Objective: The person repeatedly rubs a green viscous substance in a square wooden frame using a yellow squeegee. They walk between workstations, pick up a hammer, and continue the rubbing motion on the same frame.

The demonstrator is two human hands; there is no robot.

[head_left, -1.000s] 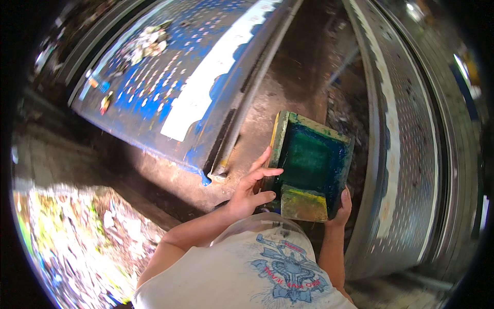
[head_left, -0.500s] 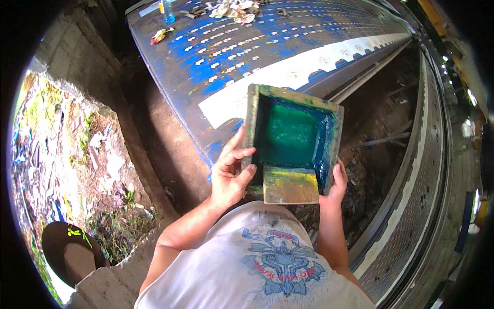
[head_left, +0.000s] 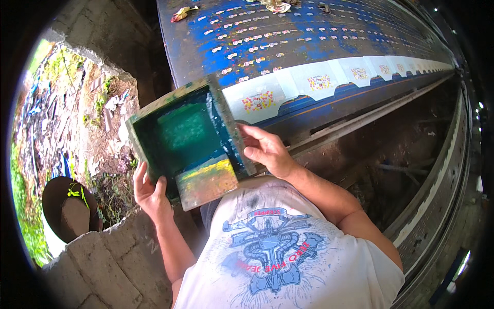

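Note:
A square, paint-stained frame (head_left: 145,113) with a dark green interior (head_left: 182,126) is held tilted in front of my body. A smaller rectangular board (head_left: 206,183), smeared yellow and brown, sits at its lower end. My left hand (head_left: 153,195) grips the frame's lower left side, fingers curled against its edge. My right hand (head_left: 265,152) is closed on its right side, thumb on the rim and fingers partly hidden behind it. Below is my white printed shirt (head_left: 309,268).
A long, blue-stained table (head_left: 257,51) carries small printed pieces, crumpled rags (head_left: 182,13) and a row of white sheets (head_left: 321,82). A second long rail-edged surface (head_left: 432,170) runs along the right. At left are a broken concrete ledge (head_left: 103,268), a dark round container (head_left: 67,208) and littered ground.
Both hands have carried the frame leftward and turned it anticlockwise, my right hand now higher than my left. The view has swung, showing more of the white sheet row.

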